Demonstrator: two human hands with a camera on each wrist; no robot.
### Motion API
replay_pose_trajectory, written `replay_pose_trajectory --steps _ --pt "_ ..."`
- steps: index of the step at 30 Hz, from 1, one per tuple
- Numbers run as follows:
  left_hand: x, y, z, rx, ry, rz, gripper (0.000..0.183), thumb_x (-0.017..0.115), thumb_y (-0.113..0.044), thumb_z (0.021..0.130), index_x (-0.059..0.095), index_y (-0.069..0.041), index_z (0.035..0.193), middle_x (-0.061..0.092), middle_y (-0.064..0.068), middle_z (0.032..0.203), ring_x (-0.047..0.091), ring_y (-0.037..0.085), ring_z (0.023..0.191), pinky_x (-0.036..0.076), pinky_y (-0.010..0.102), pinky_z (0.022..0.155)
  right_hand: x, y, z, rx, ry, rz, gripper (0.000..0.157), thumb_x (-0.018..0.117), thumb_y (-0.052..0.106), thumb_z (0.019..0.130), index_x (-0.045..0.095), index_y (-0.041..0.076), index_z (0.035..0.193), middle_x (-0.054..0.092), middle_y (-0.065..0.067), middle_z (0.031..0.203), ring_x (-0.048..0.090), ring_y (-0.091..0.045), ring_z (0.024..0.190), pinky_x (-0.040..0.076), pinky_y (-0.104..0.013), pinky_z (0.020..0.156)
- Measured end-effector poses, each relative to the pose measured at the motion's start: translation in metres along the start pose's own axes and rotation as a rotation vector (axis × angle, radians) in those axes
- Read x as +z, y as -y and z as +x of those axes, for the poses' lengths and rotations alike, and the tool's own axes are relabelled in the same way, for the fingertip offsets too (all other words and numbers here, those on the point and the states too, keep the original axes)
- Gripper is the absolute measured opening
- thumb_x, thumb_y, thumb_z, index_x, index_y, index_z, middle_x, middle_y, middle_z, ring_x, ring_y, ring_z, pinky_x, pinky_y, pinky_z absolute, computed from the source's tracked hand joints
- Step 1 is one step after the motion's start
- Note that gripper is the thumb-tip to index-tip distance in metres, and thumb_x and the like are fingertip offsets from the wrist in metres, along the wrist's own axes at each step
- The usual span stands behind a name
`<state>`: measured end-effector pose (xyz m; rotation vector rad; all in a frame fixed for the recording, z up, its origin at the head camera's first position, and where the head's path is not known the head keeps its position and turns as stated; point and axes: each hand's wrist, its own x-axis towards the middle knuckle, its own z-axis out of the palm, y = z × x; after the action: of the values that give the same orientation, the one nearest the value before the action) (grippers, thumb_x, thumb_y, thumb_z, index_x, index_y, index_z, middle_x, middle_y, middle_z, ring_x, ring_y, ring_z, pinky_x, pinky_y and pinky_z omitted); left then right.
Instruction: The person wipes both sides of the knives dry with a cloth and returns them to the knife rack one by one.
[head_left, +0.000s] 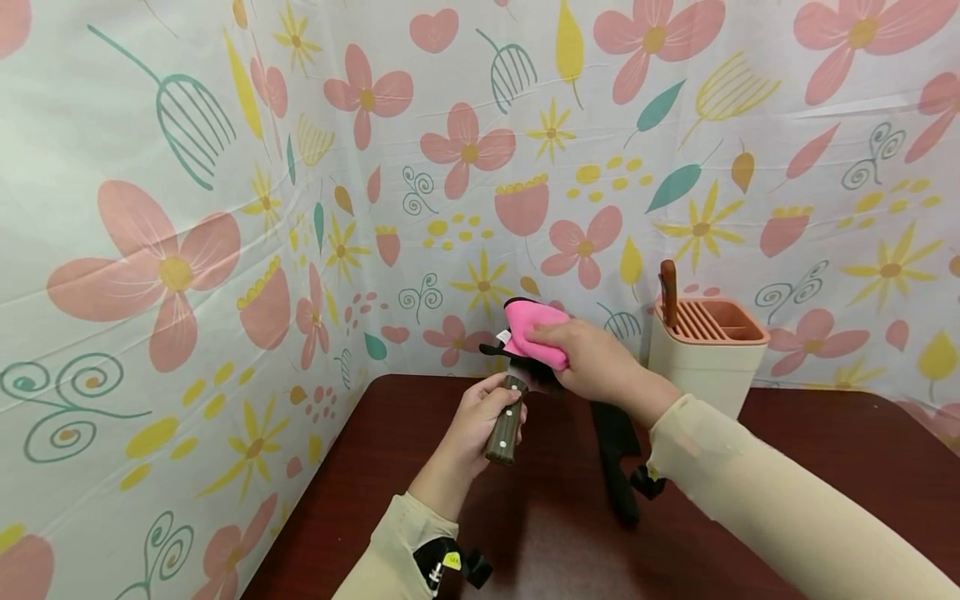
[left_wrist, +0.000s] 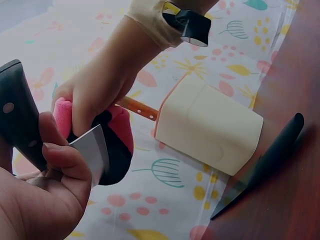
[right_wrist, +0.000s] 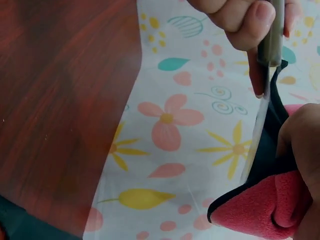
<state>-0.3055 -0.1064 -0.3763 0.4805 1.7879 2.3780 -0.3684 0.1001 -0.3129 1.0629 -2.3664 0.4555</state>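
Left hand [head_left: 477,418] curls round a knife [head_left: 505,435], right hand [head_left: 592,354] clasping cloth [head_left: 531,318] against its blade [left_wrist: 96,151].

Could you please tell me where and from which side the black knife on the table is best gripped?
I'd grip the black knife by its narrow handle, coming from the person's side, since the handle points toward them and the broad blade points away.

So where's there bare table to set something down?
The table is bare between its left edge and the left sleeve, between that sleeve and the black knife, and right of the knife holder, beyond the right sleeve. It's crowded mid-view, where the held knife, pink cloth and right hand meet.
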Motion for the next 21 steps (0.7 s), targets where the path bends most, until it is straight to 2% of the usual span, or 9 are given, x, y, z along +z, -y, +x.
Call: replay_pose_trajectory --steps 3,6,10,12,14,18,21 --pt "0.002 0.001 0.000 -0.001 0.001 0.015 0.042 0.048 -0.012 0.102 0.050 0.003 0.141 0.060 0.003 0.079 0.058 0.007 0.063 0.051 0.020 0.051 -0.004 -0.002 0.000 0.000 0.014 -0.017 0.055 0.062 -0.007 0.080 0.072 0.012 0.130 0.073 -0.006 0.129 0.070 -0.036 0.117 0.056 -0.054 0.098" --pt "0.003 0.003 0.000 0.003 -0.002 0.026 0.041 0.048 -0.012 0.102 0.052 0.003 0.139 0.060 0.003 0.078 0.058 0.007 0.064 0.051 0.020 0.051 -0.005 -0.004 0.002 0.014 0.013 -0.050 0.047 0.064 -0.008 0.079 0.076 0.014 0.120 0.076 -0.005 0.122 0.072 -0.035 0.108 0.059 -0.051 0.089" --pt "0.002 0.005 0.000 -0.015 -0.005 0.020 0.040 0.048 -0.012 0.102 0.053 0.002 0.139 0.060 0.003 0.078 0.058 0.008 0.064 0.051 0.020 0.051 -0.005 0.000 0.007 0.041 0.022 -0.131 0.029 0.063 -0.005 0.079 0.075 0.018 0.092 0.076 0.002 0.094 0.067 -0.026 0.081 0.054 -0.042 0.071" --pt "0.002 0.004 0.000 -0.026 -0.003 0.012 0.040 0.048 -0.012 0.102 0.052 0.002 0.139 0.060 0.003 0.079 0.058 0.007 0.063 0.051 0.020 0.051 -0.005 0.005 0.010 0.042 0.024 -0.167 0.024 0.063 -0.002 0.081 0.070 0.020 0.082 0.069 0.005 0.079 0.058 -0.023 0.070 0.048 -0.040 0.064" --pt "0.003 0.003 -0.001 -0.032 -0.002 0.002 0.040 0.048 -0.013 0.102 0.052 0.002 0.139 0.060 0.003 0.079 0.058 0.007 0.063 0.051 0.020 0.051 -0.007 0.012 0.012 0.037 0.030 -0.201 0.023 0.062 0.000 0.081 0.065 0.022 0.074 0.061 0.006 0.071 0.052 -0.022 0.065 0.046 -0.040 0.061" --pt "0.004 0.002 -0.001 -0.034 0.005 -0.001 0.039 0.048 -0.013 0.102 0.052 0.002 0.138 0.059 0.003 0.080 0.058 0.007 0.064 0.051 0.021 0.051 -0.011 0.018 0.013 0.033 0.037 -0.227 0.025 0.062 0.001 0.082 0.063 0.023 0.072 0.058 0.006 0.068 0.050 -0.022 0.063 0.046 -0.040 0.060" --pt "0.004 0.002 0.000 -0.031 0.004 0.003 0.039 0.048 -0.013 0.102 0.052 0.001 0.138 0.060 0.003 0.080 0.058 0.007 0.064 0.051 0.020 0.051 -0.013 0.016 0.012 0.051 0.044 -0.211 0.022 0.064 0.002 0.083 0.072 0.023 0.083 0.069 0.006 0.078 0.059 -0.023 0.069 0.051 -0.042 0.063"
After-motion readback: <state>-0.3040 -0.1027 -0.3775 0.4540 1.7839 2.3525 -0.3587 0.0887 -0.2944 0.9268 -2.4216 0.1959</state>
